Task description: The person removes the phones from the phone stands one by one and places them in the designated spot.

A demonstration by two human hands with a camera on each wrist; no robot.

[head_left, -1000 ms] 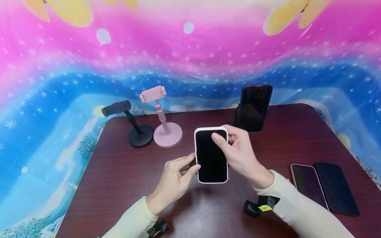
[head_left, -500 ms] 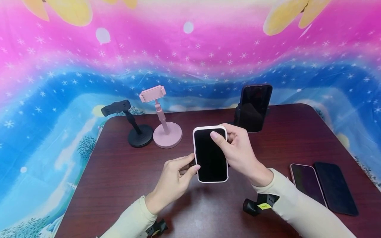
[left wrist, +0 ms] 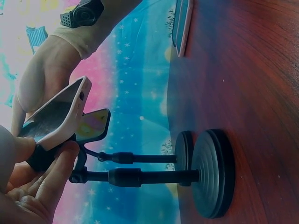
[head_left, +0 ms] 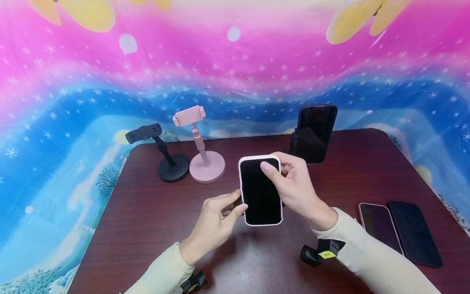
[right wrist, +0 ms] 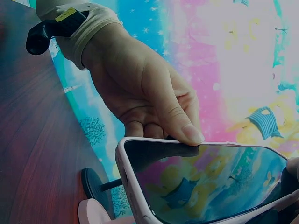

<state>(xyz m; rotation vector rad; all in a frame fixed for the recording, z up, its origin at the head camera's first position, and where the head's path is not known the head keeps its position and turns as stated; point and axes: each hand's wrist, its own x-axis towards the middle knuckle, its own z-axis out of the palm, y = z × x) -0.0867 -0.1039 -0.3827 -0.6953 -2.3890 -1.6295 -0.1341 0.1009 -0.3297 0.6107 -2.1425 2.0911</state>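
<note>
A phone in a pale case [head_left: 260, 196] stands nearly upright before me, its dark screen towards me. My right hand [head_left: 297, 185] grips its upper right side, thumb on the screen and fingers behind. At the lower left edge, my left hand [head_left: 216, 220] pinches the black clamp [left wrist: 42, 158] of a phone stand, its thumb tip touching the phone's front edge. In the left wrist view this stand's black pole [left wrist: 154, 177] and round base [left wrist: 212, 175] show below the phone. From the head view the phone hides most of that stand.
Behind, a black stand [head_left: 172, 167] and a pink stand [head_left: 207, 166] are at left; a dark phone [head_left: 315, 132] sits upright in another stand at right. Two phones, one pink-edged [head_left: 380, 226] and one black [head_left: 415, 232], lie on the brown table [head_left: 147, 237] near the right sleeve.
The phone's top has tipped very slightly up and left since a second ago. Both hands keep their places and grips.
</note>
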